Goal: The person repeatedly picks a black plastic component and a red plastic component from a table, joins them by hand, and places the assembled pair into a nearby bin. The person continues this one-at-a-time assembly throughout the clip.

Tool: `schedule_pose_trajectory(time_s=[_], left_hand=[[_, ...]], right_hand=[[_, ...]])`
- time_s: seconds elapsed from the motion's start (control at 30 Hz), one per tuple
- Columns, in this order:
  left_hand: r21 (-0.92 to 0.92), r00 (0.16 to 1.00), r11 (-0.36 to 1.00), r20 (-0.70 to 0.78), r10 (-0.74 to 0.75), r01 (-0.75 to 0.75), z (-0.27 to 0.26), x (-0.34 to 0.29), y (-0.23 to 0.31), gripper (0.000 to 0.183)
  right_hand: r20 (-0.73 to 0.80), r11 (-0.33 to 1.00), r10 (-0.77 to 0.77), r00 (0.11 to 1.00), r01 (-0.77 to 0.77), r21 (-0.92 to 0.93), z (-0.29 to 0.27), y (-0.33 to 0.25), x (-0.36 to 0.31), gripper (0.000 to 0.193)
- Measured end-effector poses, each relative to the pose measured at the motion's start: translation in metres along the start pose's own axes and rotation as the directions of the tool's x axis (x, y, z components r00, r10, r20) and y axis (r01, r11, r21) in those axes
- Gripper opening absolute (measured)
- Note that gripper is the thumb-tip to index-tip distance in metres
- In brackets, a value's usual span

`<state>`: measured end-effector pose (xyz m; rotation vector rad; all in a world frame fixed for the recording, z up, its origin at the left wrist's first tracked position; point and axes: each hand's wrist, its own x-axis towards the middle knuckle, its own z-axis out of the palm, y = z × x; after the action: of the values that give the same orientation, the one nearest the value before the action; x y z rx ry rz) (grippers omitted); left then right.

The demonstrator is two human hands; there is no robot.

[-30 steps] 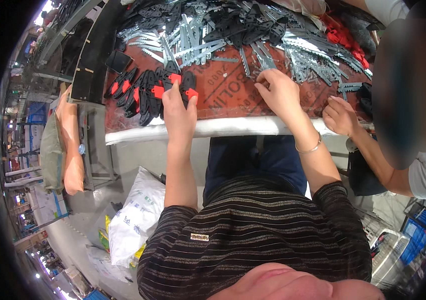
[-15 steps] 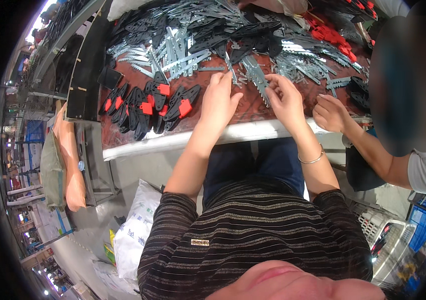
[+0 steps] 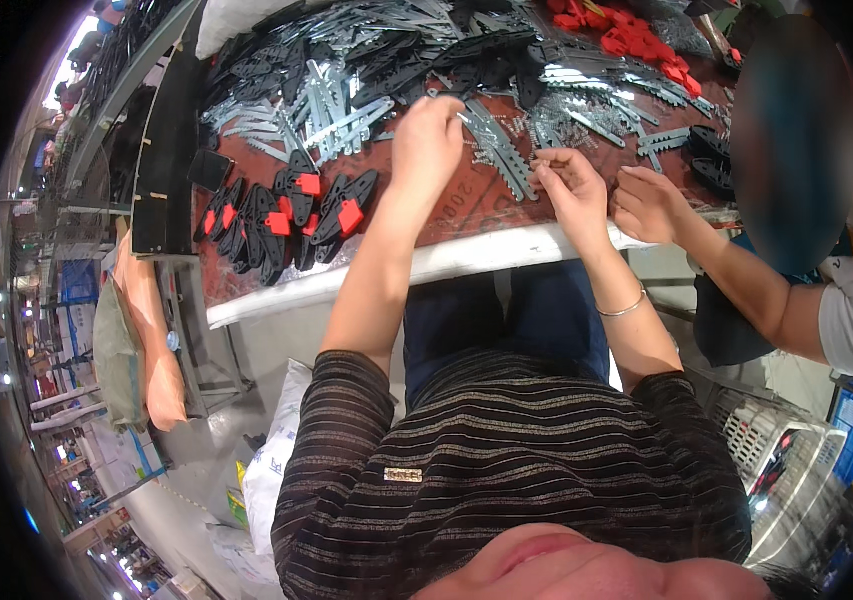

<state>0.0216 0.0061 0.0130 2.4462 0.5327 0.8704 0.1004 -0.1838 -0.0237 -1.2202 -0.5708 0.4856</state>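
My left hand reaches over the table, its fingers curled closed at the near edge of a heap of black plastic handle parts. What its fingertips grip there is mostly hidden. My right hand hovers near the front edge, thumb and forefinger pinched on something too small to make out. Between the hands lie several toothed metal strips on the dark red tabletop. Small loose metal pieces are scattered beyond my right hand. At the left sit black handle parts with red pieces on them.
A co-worker's hand rests close to the right of mine. Red plastic pieces are piled at the far right, more metal strips at the far left. A white padded edge borders the table. A white sack stands on the floor.
My left hand has moved away from me to the black parts, and its fingers have curled in. My right hand has come off the toothed strips, which stay on the table.
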Motion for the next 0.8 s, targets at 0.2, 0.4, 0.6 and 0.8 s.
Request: schedule_pose_trajectory(time_s=[0.2, 0.4, 0.6, 0.8], left_hand=[[0.317, 0.997, 0.948, 0.075, -0.027, 0.002, 0.024, 0.052, -0.013, 0.045], [0.115, 0.995, 0.99, 0.044, -0.086, 0.081, 0.009, 0.048, -0.025, 0.042], [-0.789, 0.842, 0.32, 0.427, -0.328, 0.525, -0.033, 0.007, -0.003, 0.03], [-0.862, 0.836, 0.0, 0.492, -0.242, 0.508, -0.025, -0.04, 0.034, 0.025]], right_hand=[[-0.035, 0.999, 0.025, 0.999, -0.024, 0.042, -0.004, 0.0, 0.005, 0.009], [-0.082, 0.998, 0.056, 0.995, -0.055, 0.017, -0.002, -0.007, 0.004, 0.012], [-0.109, 0.999, -0.013, 0.994, 0.017, 0.035, -0.005, 0.0, 0.006, 0.012], [-0.079, 0.999, 0.018, 0.997, -0.015, 0.039, 0.011, -0.028, -0.003, 0.01]])
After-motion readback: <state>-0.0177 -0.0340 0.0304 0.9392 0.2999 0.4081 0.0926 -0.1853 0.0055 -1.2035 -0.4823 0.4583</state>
